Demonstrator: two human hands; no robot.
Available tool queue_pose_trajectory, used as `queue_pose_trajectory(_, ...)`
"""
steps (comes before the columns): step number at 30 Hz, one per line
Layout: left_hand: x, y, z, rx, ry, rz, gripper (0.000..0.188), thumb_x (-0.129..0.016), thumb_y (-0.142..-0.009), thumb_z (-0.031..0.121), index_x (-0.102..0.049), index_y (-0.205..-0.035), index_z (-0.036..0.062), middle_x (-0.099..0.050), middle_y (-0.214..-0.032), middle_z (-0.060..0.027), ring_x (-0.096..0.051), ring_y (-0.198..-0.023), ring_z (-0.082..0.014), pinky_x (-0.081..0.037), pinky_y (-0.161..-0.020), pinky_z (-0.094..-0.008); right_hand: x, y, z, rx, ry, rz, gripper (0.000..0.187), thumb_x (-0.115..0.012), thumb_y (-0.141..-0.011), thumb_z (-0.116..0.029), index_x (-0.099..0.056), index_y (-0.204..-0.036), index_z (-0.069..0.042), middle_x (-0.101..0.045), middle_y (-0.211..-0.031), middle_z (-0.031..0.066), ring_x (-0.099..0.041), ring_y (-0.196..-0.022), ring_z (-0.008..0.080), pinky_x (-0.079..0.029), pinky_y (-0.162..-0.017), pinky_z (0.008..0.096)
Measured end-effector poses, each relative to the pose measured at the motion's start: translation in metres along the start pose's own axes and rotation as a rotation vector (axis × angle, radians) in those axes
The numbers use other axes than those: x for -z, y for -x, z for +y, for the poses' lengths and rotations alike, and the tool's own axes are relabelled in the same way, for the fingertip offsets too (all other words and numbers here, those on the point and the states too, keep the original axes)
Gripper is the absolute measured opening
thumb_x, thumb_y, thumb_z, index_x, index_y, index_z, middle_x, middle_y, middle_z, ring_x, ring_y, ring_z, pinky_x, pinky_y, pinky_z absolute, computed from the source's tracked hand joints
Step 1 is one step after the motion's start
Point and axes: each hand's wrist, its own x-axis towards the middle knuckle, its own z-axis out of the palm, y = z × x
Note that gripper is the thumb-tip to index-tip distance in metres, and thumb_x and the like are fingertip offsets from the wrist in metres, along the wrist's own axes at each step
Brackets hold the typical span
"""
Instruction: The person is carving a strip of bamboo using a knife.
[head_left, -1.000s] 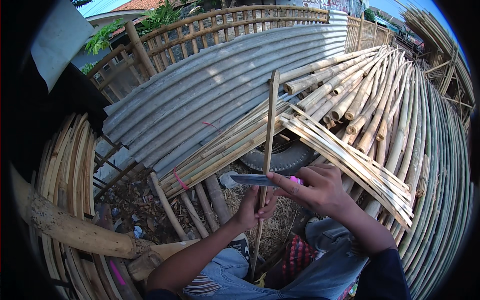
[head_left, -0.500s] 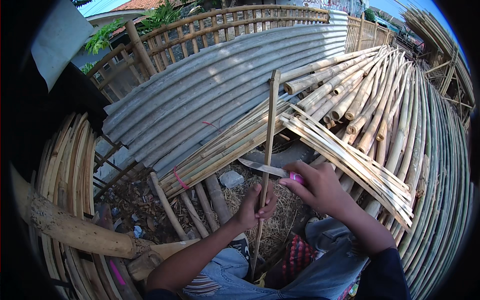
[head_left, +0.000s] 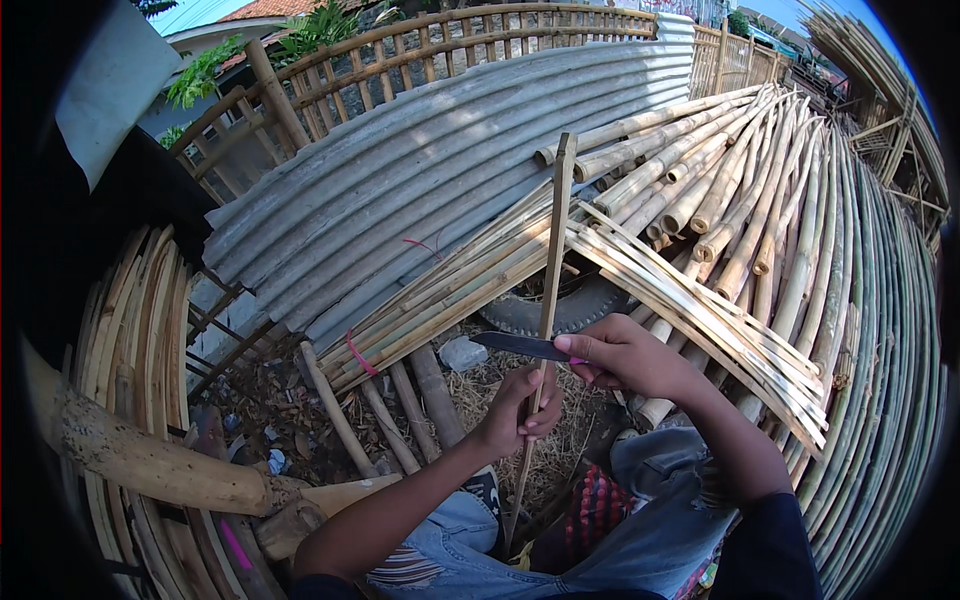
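Note:
A long, narrow bamboo strip (head_left: 557, 235) stands nearly upright in front of me, its lower end down between my legs. My left hand (head_left: 520, 412) is closed around it below the middle. In my right hand (head_left: 625, 355) is a knife (head_left: 515, 345) with a dark blade and a pink handle mostly covered by my fingers. The blade lies across the strip just above my left hand, its tip pointing left. Whether the edge bites into the bamboo I cannot tell.
Split bamboo strips tied with pink cord (head_left: 440, 290) lie ahead, and pale loose strips (head_left: 710, 330) rest at right. Bamboo poles (head_left: 740, 200) are piled behind. Corrugated sheeting (head_left: 450, 150) stands at the back. A tyre (head_left: 590, 308) lies beyond my hands; a thick bamboo pole (head_left: 160, 455) juts in left.
My right hand has turned the knife, so its blade looks darker and sits slightly lower against the strip. The strip's top has shifted a little to the right; my left hand keeps its grip.

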Motion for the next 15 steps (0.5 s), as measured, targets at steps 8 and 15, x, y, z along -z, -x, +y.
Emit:
queue_pose_trajectory(8, 0.004, 0.0, 0.001, 0.037, -0.019, -0.017, 0.043, -0.04, -0.09, 0.051, -0.038, -0.075, 0.011, -0.03, -0.047, 0.0021, -0.025, -0.036, -0.0059, -0.022, -0.036, -0.0206, 0.004, 0.005, -0.008, 0.018, 0.034, 0.071, 0.053, -0.049, -0.091, -0.041, -0.052, -0.056, -0.001, -0.041, -0.046, 0.0002, -0.04, -0.044, 0.0082, -0.032, -0.045, 0.0264)
queue_pose_trajectory(15, 0.005, 0.0, 0.0, 0.005, 0.045, -0.001, 0.042, -0.042, -0.092, 0.047, -0.038, -0.073, 0.0097, -0.033, -0.046, 0.0015, -0.026, -0.034, -0.0045, -0.023, -0.032, -0.019, 0.012, 0.007, -0.01, 0.012, -0.035, 0.231, 0.05, -0.053, -0.089, -0.04, -0.054, -0.059, 0.0, -0.039, -0.045, 0.0003, -0.039, -0.045, 0.0086, -0.031, -0.044, 0.0269)
